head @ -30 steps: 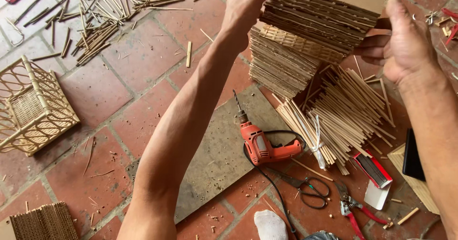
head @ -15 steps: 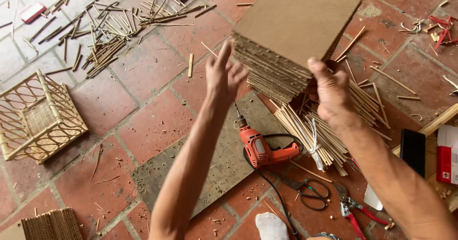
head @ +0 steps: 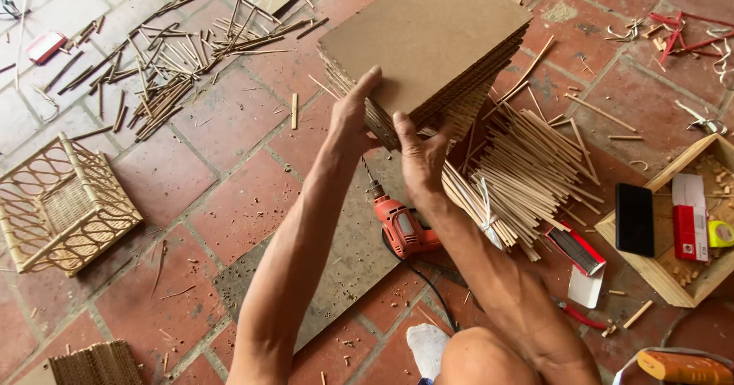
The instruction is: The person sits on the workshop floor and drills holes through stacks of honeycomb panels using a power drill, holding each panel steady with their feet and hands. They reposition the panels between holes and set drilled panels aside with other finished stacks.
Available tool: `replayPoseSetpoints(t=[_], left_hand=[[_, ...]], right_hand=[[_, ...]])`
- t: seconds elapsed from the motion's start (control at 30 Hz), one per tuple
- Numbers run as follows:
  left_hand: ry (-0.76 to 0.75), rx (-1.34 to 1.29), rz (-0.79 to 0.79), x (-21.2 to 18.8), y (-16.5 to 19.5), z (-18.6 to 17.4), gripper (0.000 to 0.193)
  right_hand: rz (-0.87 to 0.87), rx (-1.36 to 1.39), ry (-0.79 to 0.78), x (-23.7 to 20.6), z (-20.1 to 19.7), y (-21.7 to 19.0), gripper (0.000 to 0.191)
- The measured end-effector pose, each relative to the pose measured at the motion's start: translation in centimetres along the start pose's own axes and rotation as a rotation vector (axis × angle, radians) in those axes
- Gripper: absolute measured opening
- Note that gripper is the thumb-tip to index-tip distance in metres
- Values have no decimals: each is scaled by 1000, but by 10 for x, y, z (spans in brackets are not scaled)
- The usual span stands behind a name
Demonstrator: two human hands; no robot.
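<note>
Both of my hands hold a thick stack of brown woven panels [head: 428,37] topped by a flat board, lifted above the tiled floor. My left hand [head: 353,113] grips the stack's near left edge, thumb on top. My right hand [head: 419,152] grips the near corner from below. Under the stack lies a tied bundle of thin bamboo sticks [head: 520,178]. A red electric drill [head: 401,224] rests on a grey board [head: 336,255] just beneath my hands.
A woven bamboo basket [head: 61,205] stands at the left. Loose sticks [head: 160,68] are scattered at the back left. A wooden tray [head: 673,270] with a black phone, red box and tape sits at the right. Another woven panel [head: 95,363] lies bottom left.
The stack has tilted and come toward me, its flat top now facing up. Both hands slid together to its near edge.
</note>
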State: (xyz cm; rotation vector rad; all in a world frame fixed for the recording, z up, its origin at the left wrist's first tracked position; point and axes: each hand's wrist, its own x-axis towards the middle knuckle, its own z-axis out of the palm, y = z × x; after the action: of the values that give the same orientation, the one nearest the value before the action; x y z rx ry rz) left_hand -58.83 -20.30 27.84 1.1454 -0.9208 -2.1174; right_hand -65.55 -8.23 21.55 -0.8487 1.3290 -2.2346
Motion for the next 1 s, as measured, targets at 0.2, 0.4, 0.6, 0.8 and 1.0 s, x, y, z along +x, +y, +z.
replayPoseSetpoints(t=[0.2,0.4,0.6,0.8,1.0], left_hand=[[50,-104,80,39,-21,-39,56],[-56,-409,339,34,-74,-54,45],[246,-341,332,-10,-123,-112,45],[218,-462,563,-74,-198,-262,44],[289,-395,440,-171,-240,-355,63]], right_hand=[[308,313,124,-36,-3,18,58],[327,313,72,-53,-27,37,34],[224,220,-289,-68,-49,17,36],[656,338,-666,16,-85,-4,85],[739,-220,-1070,-28,-13,31,111]])
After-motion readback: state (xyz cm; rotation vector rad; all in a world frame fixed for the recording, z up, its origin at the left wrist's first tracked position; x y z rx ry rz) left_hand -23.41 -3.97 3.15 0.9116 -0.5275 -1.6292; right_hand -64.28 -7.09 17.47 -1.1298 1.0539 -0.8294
